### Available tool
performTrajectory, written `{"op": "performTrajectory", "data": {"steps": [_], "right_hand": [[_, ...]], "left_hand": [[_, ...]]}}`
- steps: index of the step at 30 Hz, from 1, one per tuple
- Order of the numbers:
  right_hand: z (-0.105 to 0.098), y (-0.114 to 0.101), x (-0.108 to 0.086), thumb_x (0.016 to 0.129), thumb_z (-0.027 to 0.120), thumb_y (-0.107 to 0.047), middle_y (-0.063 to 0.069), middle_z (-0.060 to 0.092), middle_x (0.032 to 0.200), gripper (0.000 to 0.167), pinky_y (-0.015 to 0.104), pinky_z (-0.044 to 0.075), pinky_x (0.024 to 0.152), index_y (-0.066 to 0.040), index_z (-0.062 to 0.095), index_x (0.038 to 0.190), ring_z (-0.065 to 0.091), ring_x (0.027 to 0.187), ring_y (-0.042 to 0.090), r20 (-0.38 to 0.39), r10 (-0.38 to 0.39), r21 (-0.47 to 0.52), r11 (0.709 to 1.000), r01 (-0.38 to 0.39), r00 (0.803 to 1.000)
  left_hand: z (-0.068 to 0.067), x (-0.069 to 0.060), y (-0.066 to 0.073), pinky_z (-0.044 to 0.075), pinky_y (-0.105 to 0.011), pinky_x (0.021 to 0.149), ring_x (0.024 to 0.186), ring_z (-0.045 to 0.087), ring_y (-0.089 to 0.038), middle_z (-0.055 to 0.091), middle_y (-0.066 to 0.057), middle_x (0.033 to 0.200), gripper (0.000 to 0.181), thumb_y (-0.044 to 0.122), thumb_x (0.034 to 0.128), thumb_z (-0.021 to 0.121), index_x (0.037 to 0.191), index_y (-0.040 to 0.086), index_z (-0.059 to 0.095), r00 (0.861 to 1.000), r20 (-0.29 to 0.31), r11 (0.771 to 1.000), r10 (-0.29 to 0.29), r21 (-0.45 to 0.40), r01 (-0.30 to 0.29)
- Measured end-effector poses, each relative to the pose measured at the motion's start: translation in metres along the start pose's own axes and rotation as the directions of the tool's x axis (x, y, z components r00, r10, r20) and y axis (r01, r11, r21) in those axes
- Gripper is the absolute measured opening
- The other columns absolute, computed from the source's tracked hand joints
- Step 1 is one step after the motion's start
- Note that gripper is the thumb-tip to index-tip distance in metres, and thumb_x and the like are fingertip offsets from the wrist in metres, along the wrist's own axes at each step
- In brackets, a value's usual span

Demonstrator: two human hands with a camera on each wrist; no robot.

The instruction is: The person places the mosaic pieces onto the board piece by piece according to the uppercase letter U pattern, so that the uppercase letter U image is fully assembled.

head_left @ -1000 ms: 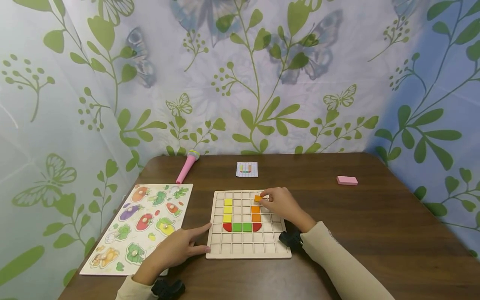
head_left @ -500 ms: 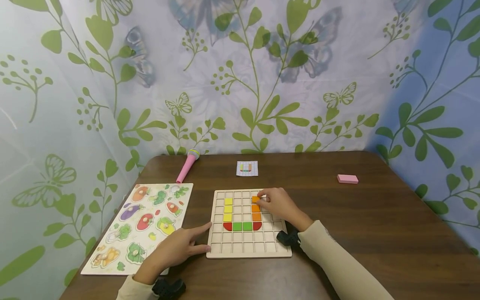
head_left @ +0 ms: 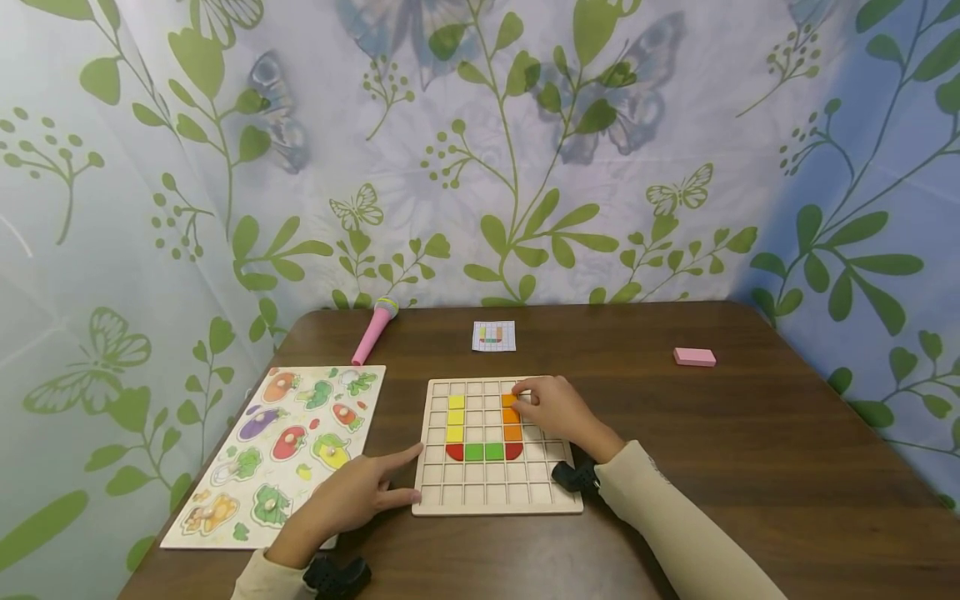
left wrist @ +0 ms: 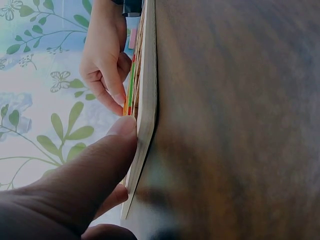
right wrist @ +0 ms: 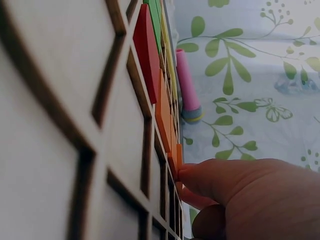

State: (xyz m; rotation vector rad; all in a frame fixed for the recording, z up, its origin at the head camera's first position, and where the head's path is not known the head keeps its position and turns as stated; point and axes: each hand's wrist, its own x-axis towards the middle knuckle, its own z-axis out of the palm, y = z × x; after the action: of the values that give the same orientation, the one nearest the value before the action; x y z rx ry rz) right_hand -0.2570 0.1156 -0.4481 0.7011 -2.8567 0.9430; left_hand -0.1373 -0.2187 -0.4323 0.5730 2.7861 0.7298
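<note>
A wooden grid board (head_left: 457,497) bears a U of tiles: yellow tiles (head_left: 456,417) at left, green tiles (head_left: 484,452) with red rounded corners along the bottom, orange tiles (head_left: 512,432) at right. At the top of the orange column, my right hand (head_left: 558,407) pinches an orange square tile (head_left: 509,400) between thumb and finger. Seen from the right wrist, that tile (right wrist: 179,155) stands slightly proud of its cell. Thumb and forefinger nearly straight, my left hand (head_left: 360,496) touches the board's left edge; its thumb lies against the rim in the left wrist view.
To the left lies a vegetable puzzle board (head_left: 300,417), partly under the left forearm. A pink toy microphone (head_left: 372,335) and a pattern card (head_left: 494,337) with a drawn U lie behind. A pink block (head_left: 694,357) rests at right on the brown table (head_left: 712,467).
My right hand has brought the orange tile slightly left and down onto the top cell of the orange column. The left hand has stayed at the board's edge.
</note>
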Motion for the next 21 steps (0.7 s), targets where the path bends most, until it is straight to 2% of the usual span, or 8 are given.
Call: {"op": "performTrajectory", "data": {"steps": [8, 15, 21], "right_hand": [[0.002, 0.0014, 0.0004, 0.095, 0.074, -0.023, -0.005, 0.039, 0.052, 0.021, 0.027, 0.025, 0.049, -0.014, 0.078, 0.113, 0.027, 0.044, 0.011, -0.027, 0.016, 0.015, 1.0, -0.016, 0.999], [0.0007, 0.0008, -0.0002, 0.095, 0.074, -0.023, -0.005, 0.04, 0.054, 0.02, 0.026, 0.026, 0.05, -0.013, 0.078, 0.111, 0.027, 0.045, 0.01, -0.038, 0.015, 0.024, 1.0, -0.014, 0.999], [-0.0068, 0.0045, -0.0063, 0.097, 0.072, -0.024, -0.005, 0.04, 0.051, 0.024, 0.026, 0.027, 0.048, -0.009, 0.078, 0.115, 0.028, 0.043, 0.009, -0.036, -0.012, 0.055, 0.998, 0.014, 0.999]], "left_hand": [[-0.0002, -0.0004, -0.0001, 0.035, -0.026, 0.048, 0.047, 0.038, -0.007, 0.044, 0.009, 0.057, 0.073, 0.059, 0.0912, 0.068, 0.155, 0.028, 0.048, 1.0, 0.0, 1.0, -0.008, -0.003, 0.008], [0.0, -0.0006, -0.0016, 0.033, -0.025, 0.047, 0.046, 0.035, -0.005, 0.041, 0.011, 0.055, 0.073, 0.059, 0.0915, 0.068, 0.155, 0.027, 0.048, 1.0, -0.01, 1.0, 0.01, -0.004, -0.011], [-0.002, -0.0014, 0.0001, 0.033, -0.026, 0.047, 0.047, 0.035, -0.005, 0.04, 0.012, 0.055, 0.072, 0.061, 0.0906, 0.068, 0.152, 0.026, 0.053, 0.999, -0.029, 0.999, 0.034, 0.043, -0.033]]}}
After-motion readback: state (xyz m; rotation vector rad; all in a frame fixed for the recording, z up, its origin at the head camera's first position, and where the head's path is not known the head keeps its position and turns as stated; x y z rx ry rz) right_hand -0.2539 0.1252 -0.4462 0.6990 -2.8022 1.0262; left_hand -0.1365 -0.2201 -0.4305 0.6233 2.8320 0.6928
